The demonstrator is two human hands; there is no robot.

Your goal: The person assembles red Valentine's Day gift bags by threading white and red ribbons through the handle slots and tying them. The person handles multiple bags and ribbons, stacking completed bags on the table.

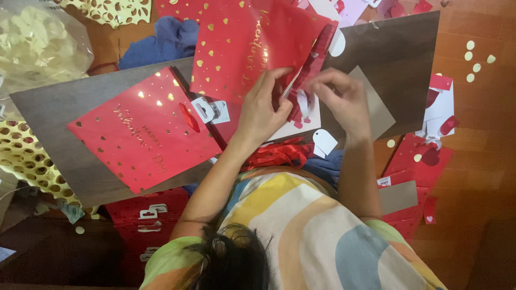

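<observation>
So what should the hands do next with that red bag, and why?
Probably press the side fold flat. Both the left hand and right hand pinch the edge of the red gift bag, which lies tilted on the brown board, its side looking only partly folded.

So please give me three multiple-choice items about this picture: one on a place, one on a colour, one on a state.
1. Where does the flat red gift bag lie?
A. on the dark board
B. on the person's lap
C. inside a box

2. What colour are the hearts on the bags?
A. silver
B. gold
C. black

3. What are the left hand and right hand doing?
A. resting apart
B. holding scissors
C. both working at the second red bag

Answers: 1 A, the bag lies flat on the board. 2 B, the hearts shine gold. 3 C, both hands meet at that bag's edge.
</observation>
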